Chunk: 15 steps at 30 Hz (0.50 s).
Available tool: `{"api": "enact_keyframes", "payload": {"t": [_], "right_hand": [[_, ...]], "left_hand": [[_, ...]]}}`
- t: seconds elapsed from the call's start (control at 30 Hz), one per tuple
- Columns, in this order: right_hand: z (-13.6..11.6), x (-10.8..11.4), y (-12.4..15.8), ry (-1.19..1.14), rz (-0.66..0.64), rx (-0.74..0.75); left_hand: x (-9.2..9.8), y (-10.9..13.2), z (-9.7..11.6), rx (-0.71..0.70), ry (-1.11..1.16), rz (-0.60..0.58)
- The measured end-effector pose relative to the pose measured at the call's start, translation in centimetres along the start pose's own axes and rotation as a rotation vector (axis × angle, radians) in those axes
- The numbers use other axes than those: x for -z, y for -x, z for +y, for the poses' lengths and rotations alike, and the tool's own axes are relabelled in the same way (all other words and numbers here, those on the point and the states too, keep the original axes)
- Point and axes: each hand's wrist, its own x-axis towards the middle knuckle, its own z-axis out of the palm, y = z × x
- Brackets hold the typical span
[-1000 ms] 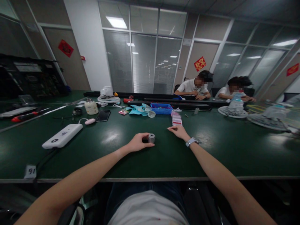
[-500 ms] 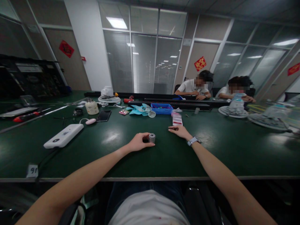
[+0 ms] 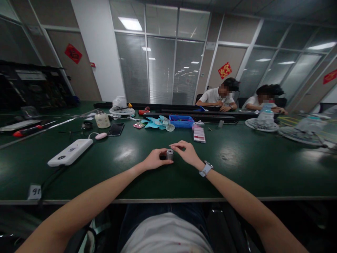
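Note:
My left hand (image 3: 156, 160) grips a small grey metal cylinder (image 3: 170, 155) from its left side, thumb in front. The cylinder looks like a small motor; it stands upright on the green table, and its round top has dark holes. Just above and to the right of that top, my right hand (image 3: 187, 152) is closed in a pinch, thumb and forefinger together. Anything between those fingertips is too small to make out. A watch (image 3: 206, 169) is on my right wrist.
Beyond my hands lie blue fan blades (image 3: 155, 122), a blue tray (image 3: 181, 121) and a pink-white packet (image 3: 199, 133). Left are a white power strip (image 3: 70, 153), phone (image 3: 116, 129) and bottle (image 3: 102, 119). Two people sit opposite, near fan bases (image 3: 262, 125).
My right hand has moved left from beside the packet to the top of the motor, its fingers now pinched. The left hand keeps its grip in place.

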Motion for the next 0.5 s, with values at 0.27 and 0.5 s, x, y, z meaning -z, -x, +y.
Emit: {"api": "enact_keyframes", "payload": {"t": [0.27,0.5], "right_hand": [[-1.17,-0.27,0.33,-0.037,-0.02,0.006],[-0.94,-0.3,0.32,0.04,-0.073,0.024]], "left_hand": [[-0.15,-0.07,-0.49,-0.01,0.017,0.001],[-0.16,-0.05,-0.46,-0.025,0.011,0.003]]}}
